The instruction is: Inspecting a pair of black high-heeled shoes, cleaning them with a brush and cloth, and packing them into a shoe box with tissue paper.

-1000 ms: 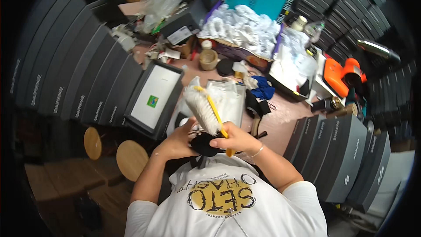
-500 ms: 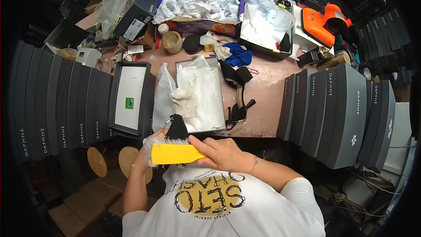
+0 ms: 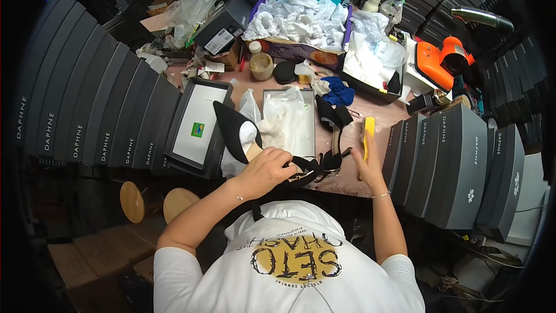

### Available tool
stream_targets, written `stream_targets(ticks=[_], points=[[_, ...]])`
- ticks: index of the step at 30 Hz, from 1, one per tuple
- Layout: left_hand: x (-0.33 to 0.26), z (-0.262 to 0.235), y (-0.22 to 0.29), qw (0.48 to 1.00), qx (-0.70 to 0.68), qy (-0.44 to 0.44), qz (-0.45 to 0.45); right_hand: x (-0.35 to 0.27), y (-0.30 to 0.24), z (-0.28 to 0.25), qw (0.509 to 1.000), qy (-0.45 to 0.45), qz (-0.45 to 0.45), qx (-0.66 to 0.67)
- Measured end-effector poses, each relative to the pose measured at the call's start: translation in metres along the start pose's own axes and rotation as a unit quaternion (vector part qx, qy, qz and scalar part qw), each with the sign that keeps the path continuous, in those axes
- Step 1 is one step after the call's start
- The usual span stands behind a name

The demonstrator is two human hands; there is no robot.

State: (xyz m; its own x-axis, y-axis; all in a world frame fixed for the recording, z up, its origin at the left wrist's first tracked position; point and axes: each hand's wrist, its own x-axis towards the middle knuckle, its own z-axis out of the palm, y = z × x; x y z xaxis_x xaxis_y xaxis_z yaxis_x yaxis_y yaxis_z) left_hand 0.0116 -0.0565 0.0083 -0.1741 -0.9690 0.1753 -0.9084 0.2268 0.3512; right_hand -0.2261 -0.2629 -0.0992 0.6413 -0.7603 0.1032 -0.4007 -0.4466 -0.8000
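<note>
My left hand is closed around a black pointed-toe shoe. Its toe points up and to the left, and white stuffing shows in its opening. The strap and heel end lie by my fingers, partly hidden. On the right, my right hand has a yellow-backed brush between thumb and fingers, held edge-on at the table's right part. Between the hands lies a second black heeled shoe on the table. Behind my left hand, an open grey box holds white tissue paper and a pale cloth.
Dark shoe boxes line the left and right. A box lid with white lining lies at left. Farther back are a purple-edged box of crumpled white paper, a jar, a blue cloth and an orange device.
The brush has moved from against the shoe at my chest to the far right with my right hand. My left hand has brought the shoe forward over the table, toe up. The view has shifted.
</note>
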Motion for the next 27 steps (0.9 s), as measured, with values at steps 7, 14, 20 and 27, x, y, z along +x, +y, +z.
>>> stream_targets(ticks=[7,14,20,27], points=[[0.012,0.038,0.0,0.986,0.016,0.164,0.0,-0.039,-0.115,0.034,0.926,-0.157,0.091,0.33],[-0.011,0.076,-0.028,0.887,-0.364,0.104,-0.266,-0.06,-0.089,0.097,0.955,-0.04,0.115,0.27],[-0.02,0.121,-0.076,0.932,-0.319,0.034,-0.167,-0.075,-0.095,0.126,0.941,-0.034,0.19,0.278],[-0.022,0.112,-0.075,0.864,-0.465,-0.032,-0.192,-0.084,-0.111,0.144,0.921,0.031,0.221,0.32]])
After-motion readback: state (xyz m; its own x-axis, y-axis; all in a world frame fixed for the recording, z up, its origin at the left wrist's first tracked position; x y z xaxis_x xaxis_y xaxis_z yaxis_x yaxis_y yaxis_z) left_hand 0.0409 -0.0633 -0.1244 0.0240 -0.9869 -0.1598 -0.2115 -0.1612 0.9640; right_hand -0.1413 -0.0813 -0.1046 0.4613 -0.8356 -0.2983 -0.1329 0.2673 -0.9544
